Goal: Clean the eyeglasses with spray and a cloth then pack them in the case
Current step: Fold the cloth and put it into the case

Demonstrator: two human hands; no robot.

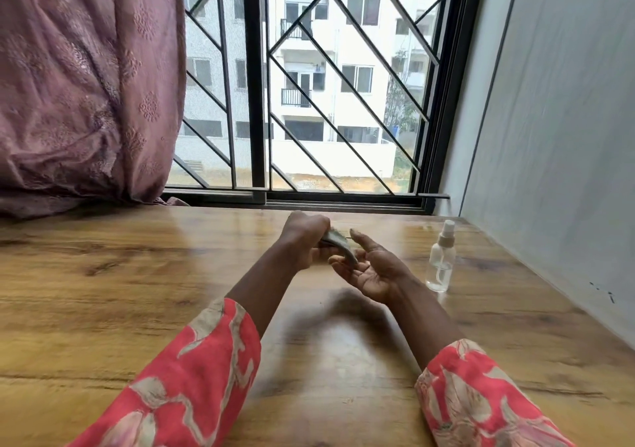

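Observation:
Over the middle of the wooden table (137, 275), my left hand (304, 237) is closed around a small grey object (338, 242), blurred by motion; I cannot tell whether it is the cloth or the case. My right hand (372, 268) is beside it, palm up with fingers spread, its fingertips touching the lower end of the grey object. A small clear spray bottle (441, 261) with a white nozzle stands upright on the table to the right of my right hand. No eyeglasses are visible.
A barred window (326, 86) runs along the table's far edge. A mauve curtain (86, 79) hangs at the back left, its hem resting on the table. A grey wall (556, 120) borders the table's right side.

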